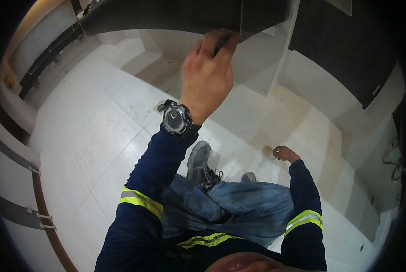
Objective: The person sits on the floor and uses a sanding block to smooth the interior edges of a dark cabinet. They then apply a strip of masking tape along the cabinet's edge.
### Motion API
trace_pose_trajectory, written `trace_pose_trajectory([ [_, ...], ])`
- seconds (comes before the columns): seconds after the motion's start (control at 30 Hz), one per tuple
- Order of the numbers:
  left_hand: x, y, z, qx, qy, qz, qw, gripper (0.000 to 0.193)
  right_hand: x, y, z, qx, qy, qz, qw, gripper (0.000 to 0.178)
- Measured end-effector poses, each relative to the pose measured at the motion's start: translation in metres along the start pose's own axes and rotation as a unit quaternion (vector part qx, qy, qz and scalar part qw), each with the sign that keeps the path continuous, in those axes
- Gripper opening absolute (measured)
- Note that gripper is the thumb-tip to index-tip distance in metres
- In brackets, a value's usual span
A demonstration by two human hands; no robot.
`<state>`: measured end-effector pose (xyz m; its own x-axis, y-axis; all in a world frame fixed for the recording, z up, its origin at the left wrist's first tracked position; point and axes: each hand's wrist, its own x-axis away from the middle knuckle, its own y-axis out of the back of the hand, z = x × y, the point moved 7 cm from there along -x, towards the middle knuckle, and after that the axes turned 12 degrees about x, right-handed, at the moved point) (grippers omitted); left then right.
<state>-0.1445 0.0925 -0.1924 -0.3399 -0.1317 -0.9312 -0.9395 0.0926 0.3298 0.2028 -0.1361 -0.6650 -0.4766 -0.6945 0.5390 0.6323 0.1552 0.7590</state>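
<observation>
Left hand [207, 75] up at dark panel [166, 16]; right hand [286, 154] low and apart.

Step, judged: working along the panel's lower edge, beside its seam [242, 18]. Panel lies ahead of the person, across the top of view. Left fingers bent, bunched at that edge; cannot tell whether they clamp the panel or a small dark thing between them. Right fingers curled, near the thigh; too small to tell if they hold anything. Next move, judged: calls for a steady left wrist and fingertips kept off the seam. Edges: seam just right of left fingers; pale panel [252, 63] below and right. Room: tiled floor [89, 140] spreads left of the forearm; boots [200, 163] stand between the hands.
</observation>
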Motion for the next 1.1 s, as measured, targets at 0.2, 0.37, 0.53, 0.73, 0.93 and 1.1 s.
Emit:
trace_pose_trajectory([
  [0.2, -0.009, 0.008, -0.001, -0.024, -0.088, -0.071, 0.993, 0.046, 0.001, -0.003, -0.003, 0.009, -0.012, 0.012, 1.0, 0.037],
  [0.37, -0.005, 0.006, -0.005, 0.003, -0.064, -0.028, 0.998, 0.044, 0.0, -0.002, 0.0, 0.005, 0.003, 0.011, 1.0, 0.037],
  [0.53, -0.034, 0.015, -0.005, -0.006, -0.11, -0.075, 0.991, 0.042, 0.001, -0.003, 0.0, 0.016, -0.003, 0.015, 1.0, 0.037],
  [0.73, -0.034, 0.015, -0.007, -0.016, -0.134, -0.086, 0.987, 0.048, -0.001, -0.002, -0.001, 0.011, 0.0, 0.007, 1.0, 0.034],
  [0.93, -0.019, 0.012, -0.007, -0.019, -0.111, -0.074, 0.991, 0.052, -0.001, -0.002, 0.0, 0.01, 0.001, 0.009, 1.0, 0.034],
  [1.1, -0.06, 0.019, 0.001, 0.01, -0.104, -0.093, 0.99, 0.046, -0.001, -0.001, -0.002, -0.009, 0.005, -0.016, 1.0, 0.035],
])
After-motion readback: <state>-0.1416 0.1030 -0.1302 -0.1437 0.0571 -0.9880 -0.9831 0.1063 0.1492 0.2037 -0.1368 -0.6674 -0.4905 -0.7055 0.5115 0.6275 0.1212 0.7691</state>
